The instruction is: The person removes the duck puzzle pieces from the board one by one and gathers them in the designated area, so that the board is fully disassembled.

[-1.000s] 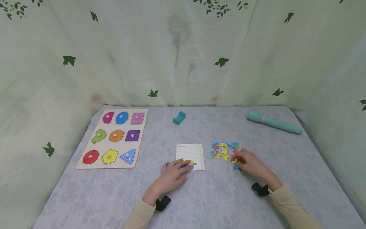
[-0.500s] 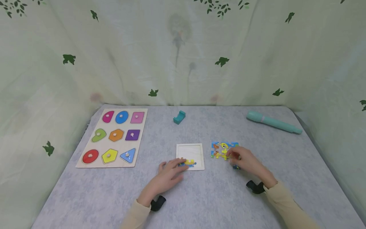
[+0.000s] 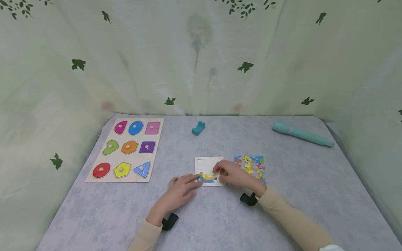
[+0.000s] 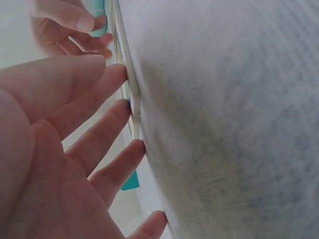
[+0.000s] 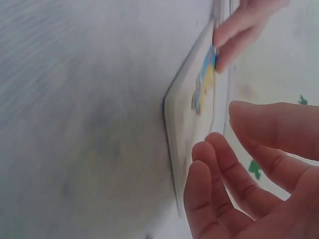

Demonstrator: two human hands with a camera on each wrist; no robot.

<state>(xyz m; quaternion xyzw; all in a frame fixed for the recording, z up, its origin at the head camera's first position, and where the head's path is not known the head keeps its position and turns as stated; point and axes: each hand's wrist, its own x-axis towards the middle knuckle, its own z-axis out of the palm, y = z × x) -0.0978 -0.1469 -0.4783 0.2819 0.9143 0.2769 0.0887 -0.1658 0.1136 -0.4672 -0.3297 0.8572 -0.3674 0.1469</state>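
Note:
A small pale wooden puzzle tray lies in front of me, with joined yellow-and-blue puzzle pieces along its near side. My left hand rests its straight fingertips on the tray's near left corner; the left wrist view shows these fingers spread along the edge. Over the tray's right side hovers my right hand, thumb and fingers loosely bent. No piece shows at its fingertips in the right wrist view. Right of the tray lie more colourful puzzle pieces, partly hidden by the right hand.
A wooden shape board with knobbed coloured shapes lies at the left. At the back sit a small teal block with a curved notch and, farther right, a long mint-green stick with a thicker end. A patterned curtain hangs behind the table.
My right hand has moved left from the loose pieces to above the tray's right side. The left hand has slid slightly left, uncovering more of the pieces in the tray.

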